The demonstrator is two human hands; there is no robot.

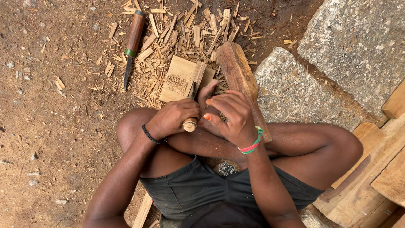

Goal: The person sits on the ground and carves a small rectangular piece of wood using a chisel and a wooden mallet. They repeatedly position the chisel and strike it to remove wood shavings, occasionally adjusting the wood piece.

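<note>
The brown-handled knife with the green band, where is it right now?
The brown-handled knife lies on the dirt at upper left in the head view, untouched, beside the pile of wood chips.

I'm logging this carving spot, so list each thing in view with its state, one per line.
Left hand: closed around a wooden tool handle.
Right hand: fingers bent, resting on the wooden mallet.
Flat wood piece: lying on the ground, partly carved.
Knife: lying unheld on the dirt.
Wood chips: scattered loose.
Planks: stacked at the right.
</note>
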